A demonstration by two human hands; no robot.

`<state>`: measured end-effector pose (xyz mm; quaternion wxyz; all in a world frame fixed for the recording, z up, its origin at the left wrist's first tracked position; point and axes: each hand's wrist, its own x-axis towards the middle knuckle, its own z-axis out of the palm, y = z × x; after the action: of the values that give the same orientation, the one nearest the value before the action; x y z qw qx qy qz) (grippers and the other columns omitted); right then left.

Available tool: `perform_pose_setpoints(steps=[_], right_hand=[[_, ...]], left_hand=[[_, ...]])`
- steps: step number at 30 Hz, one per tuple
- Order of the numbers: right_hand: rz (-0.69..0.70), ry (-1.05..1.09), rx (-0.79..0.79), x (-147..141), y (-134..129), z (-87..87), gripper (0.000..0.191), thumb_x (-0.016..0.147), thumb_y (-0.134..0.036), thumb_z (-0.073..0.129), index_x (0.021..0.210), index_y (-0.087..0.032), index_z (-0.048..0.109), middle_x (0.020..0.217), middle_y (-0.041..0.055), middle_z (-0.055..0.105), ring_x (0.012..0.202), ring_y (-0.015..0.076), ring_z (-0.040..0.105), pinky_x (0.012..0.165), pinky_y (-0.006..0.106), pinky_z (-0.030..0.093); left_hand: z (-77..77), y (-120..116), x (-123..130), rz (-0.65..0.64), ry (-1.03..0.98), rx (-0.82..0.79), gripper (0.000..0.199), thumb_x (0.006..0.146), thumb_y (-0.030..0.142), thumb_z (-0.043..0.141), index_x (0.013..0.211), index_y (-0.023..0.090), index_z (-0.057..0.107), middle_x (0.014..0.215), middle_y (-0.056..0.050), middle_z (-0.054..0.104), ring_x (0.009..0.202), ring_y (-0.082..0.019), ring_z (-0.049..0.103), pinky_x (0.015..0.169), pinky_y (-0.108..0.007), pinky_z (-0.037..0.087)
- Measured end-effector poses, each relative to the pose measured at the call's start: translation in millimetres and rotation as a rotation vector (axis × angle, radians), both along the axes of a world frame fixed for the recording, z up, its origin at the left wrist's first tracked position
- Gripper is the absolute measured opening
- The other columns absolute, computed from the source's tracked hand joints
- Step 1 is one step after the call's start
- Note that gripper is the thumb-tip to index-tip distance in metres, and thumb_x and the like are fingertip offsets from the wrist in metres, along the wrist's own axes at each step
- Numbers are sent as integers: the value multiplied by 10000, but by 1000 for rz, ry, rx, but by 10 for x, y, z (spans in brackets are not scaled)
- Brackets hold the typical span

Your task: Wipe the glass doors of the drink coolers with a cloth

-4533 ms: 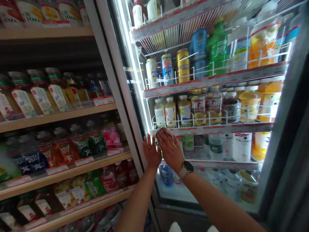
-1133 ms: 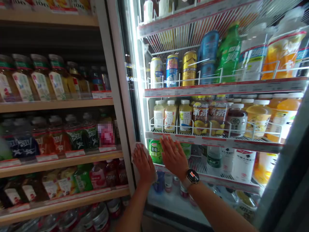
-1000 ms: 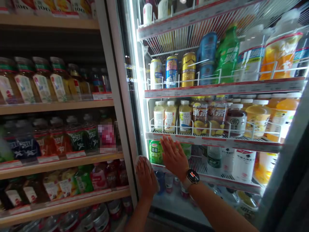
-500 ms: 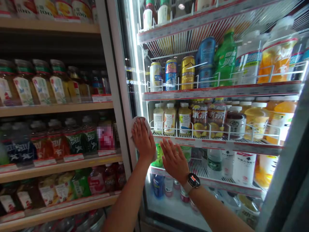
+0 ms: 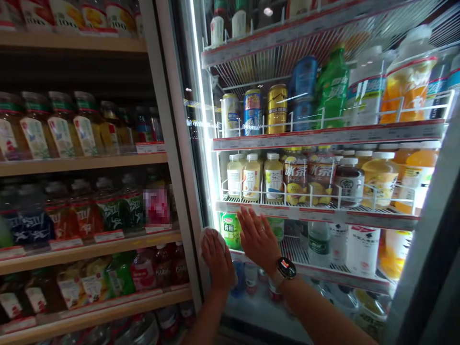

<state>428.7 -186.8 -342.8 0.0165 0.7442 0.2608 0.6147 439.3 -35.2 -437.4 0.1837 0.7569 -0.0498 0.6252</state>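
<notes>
My left hand (image 5: 217,261) presses a whitish cloth (image 5: 206,233) against the left edge of the glass door (image 5: 251,314) of a lit drinks cooler. The fingers lie over the cloth, which shows around them. Slightly higher and to the right, my right hand (image 5: 259,241) rests palm forward on the glass, empty, its fingers stretched out. It bears a ring, and a dark-faced watch (image 5: 286,267) sits on that wrist. Behind the glass, between the hands, a green package (image 5: 230,229) shows. My right hand partly covers the lower cooler shelf.
Wire shelves behind the glass hold cans (image 5: 277,109), tea bottles (image 5: 273,177) and large juice bottles (image 5: 409,79). Left of the grey door frame (image 5: 163,96), wooden shelves (image 5: 86,163) carry rows of bottles. A dark upright edge (image 5: 431,249) stands at the far right.
My left hand has slid down the door's left edge with the cloth, uncovering the glass above it. My right hand stays in nearly the same place.
</notes>
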Motion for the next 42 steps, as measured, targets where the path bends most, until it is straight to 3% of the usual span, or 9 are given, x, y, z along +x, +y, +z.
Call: perform_pose_setpoints(steps=[5,8,11,18,21,24,32,35,42], right_hand=[[-5,11,-8,4,-6,-4,564,946,-248,493,1488,-109,421,1555,101,397,1500,234,236,1250,431,67],[-3,15,-10,9,-9,-11,564,943,-246,494,1483,-98,425,1556,108,396,1505,237,221,1249,432,64],[2,6,-12,11,-7,-15,553,937,-237,496,1470,-100,447,1557,107,395,1509,240,208,1248,436,65],[14,-30,2,-20,-1,33,501,929,-214,492,1416,-97,521,1534,108,437,1499,244,237,1246,430,80],[-1,-35,7,-22,1,44,498,929,-221,506,1414,-113,527,1519,95,461,1492,232,257,1249,413,74],[-5,-24,4,-4,1,32,522,932,-237,515,1439,-115,496,1534,94,438,1492,231,257,1251,417,77],[15,-33,13,16,1,-4,496,919,-192,474,1400,-87,537,1534,101,437,1510,230,199,1254,423,74],[21,-29,7,15,1,-3,499,920,-183,473,1406,-86,529,1530,95,443,1517,236,172,1254,431,68],[4,-20,7,22,-2,-12,540,920,-178,489,1453,-95,471,1547,94,417,1514,231,184,1254,430,62]], left_hand=[[1269,-33,150,-48,-74,178,544,995,286,348,1529,188,322,1588,-104,333,1503,-231,225,1250,-472,121],[1529,-90,165,-48,-111,192,541,994,279,350,1525,178,333,1588,-99,335,1508,-221,207,1253,-454,93],[1260,-132,145,-5,-123,192,559,997,248,356,1544,172,274,1588,-110,328,1511,-218,195,1252,-457,93],[-113,-150,-11,50,-111,284,607,970,171,375,1555,158,216,1602,-129,264,1507,-237,199,1248,-489,123],[-467,-87,-86,48,-92,385,625,949,149,392,1552,163,230,1602,-108,263,1510,-237,183,1251,-476,126],[-339,8,-82,40,-88,450,633,936,148,414,1548,186,255,1570,-98,345,1505,-233,208,1246,-470,147],[1014,34,94,4,-125,451,534,978,270,424,1509,242,369,1519,-98,451,1458,-235,333,1240,-504,75],[881,6,107,14,-109,366,565,980,245,417,1534,227,308,1549,-109,403,1482,-237,284,1240,-508,81],[-273,-74,-23,36,-27,240,653,950,160,435,1560,223,211,1592,-123,311,1498,-260,235,1236,-528,134]])
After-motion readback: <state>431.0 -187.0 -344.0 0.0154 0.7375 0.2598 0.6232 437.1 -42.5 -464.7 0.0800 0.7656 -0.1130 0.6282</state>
